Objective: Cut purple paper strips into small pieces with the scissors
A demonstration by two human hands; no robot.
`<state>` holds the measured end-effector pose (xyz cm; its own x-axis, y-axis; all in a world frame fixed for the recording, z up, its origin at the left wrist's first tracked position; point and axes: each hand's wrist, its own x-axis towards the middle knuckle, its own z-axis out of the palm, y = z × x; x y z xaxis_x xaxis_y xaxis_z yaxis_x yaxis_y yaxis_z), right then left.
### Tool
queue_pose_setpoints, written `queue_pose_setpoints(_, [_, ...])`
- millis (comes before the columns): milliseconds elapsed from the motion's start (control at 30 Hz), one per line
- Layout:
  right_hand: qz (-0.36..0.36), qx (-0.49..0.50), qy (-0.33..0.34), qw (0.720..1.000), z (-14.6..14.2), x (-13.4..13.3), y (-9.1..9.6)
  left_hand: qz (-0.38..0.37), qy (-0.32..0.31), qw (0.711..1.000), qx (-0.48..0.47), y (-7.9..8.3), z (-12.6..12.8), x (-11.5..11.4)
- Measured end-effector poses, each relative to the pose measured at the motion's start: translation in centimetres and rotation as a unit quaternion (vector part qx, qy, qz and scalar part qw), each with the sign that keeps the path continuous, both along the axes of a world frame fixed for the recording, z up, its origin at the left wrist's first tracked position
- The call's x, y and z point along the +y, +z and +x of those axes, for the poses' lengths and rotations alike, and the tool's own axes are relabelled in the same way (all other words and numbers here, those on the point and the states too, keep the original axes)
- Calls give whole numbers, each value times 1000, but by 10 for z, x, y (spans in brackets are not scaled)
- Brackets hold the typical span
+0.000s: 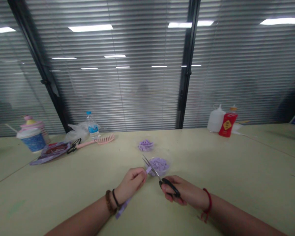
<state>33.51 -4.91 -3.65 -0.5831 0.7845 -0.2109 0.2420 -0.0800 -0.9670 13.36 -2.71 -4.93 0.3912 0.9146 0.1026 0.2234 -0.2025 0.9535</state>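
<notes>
One yellowish table [76,186], grey blinds [145,95] behind, left hand [130,184] pinching purple strip [148,169], right hand [183,190] gripping scissors [171,186].

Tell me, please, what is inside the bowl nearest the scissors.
The bowl holds small purple pieces. The scissors and purple strip cover part of its left side; the pieces hide its bottom.

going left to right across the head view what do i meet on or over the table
blue cup → water bottle → left hand → nearer bowl of purple pieces → right hand → white squeeze bottle → red bottle
</notes>
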Motion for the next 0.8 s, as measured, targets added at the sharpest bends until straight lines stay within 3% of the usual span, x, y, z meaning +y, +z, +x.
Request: queue_pose_setpoints(800, [7,-34,-1,999,0,0,-2,-1,1,1000,-6,2,-1,0])
